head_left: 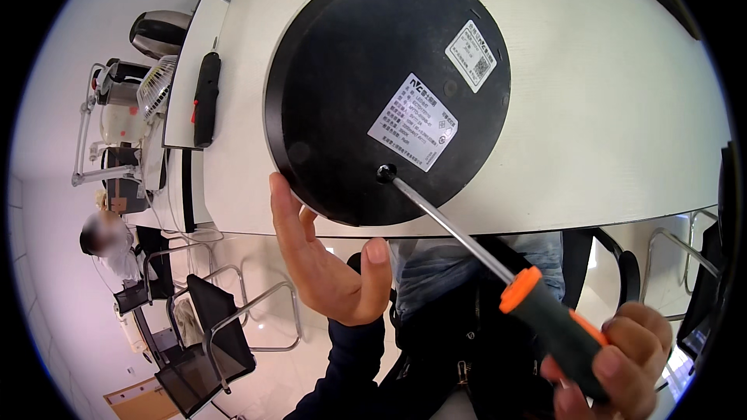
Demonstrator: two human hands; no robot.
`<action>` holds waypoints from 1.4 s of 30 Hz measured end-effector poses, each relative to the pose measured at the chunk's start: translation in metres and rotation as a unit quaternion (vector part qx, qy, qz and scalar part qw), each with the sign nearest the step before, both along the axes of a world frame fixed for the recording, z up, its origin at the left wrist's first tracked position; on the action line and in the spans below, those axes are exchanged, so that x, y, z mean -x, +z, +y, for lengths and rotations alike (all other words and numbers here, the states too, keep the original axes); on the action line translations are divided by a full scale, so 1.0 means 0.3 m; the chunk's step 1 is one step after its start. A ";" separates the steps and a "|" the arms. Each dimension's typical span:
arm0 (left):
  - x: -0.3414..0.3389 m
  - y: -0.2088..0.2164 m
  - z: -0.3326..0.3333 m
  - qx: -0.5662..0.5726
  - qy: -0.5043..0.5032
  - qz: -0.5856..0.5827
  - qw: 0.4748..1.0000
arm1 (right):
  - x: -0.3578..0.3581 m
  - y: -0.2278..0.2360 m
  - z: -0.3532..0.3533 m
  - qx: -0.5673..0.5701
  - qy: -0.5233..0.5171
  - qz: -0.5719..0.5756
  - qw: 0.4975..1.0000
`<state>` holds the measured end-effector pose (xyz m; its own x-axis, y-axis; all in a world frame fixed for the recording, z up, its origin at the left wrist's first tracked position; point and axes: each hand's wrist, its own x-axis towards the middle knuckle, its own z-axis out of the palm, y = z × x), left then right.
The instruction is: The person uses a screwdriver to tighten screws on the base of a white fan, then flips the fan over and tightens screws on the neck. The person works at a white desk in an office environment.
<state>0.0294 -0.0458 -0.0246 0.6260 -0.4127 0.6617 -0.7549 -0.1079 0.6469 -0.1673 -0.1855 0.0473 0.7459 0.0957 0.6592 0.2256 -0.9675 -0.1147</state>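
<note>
A large round black base (334,70) lies underside up on the white table, with two pale labels stuck on it and a small dark hole near its front edge. My right hand (622,358) grips the dark green and orange handle of a screwdriver (459,237). The screwdriver's metal shaft slants up to the left, and its tip is in or at that hole; the tip itself is hidden. At the base's front left rim is my left hand (338,272), fingers stretched out and thumb apart, fingertips at the edge.
The white table (599,109) spreads to the right. A black electric screwdriver (206,97) lies at the left, near a small white fan (157,82). Chairs (214,327) stand beyond the table's left end, where another person (109,241) sits farther off.
</note>
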 end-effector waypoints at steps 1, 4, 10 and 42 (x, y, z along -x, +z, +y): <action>-0.004 -0.002 0.016 -0.004 0.007 0.000 1.000 | -0.014 -0.008 -0.031 0.124 0.004 -0.002 0.992; -0.003 0.001 0.037 -0.023 0.019 -0.008 1.000 | -0.029 -0.022 -0.049 0.246 -0.004 -0.001 0.969; -0.003 0.004 0.011 -0.014 0.013 -0.016 1.000 | -0.022 0.031 -0.012 0.049 -0.005 0.091 0.995; 0.006 0.018 0.001 0.040 0.022 0.029 0.999 | -0.072 0.052 0.047 -0.137 -0.135 0.339 0.921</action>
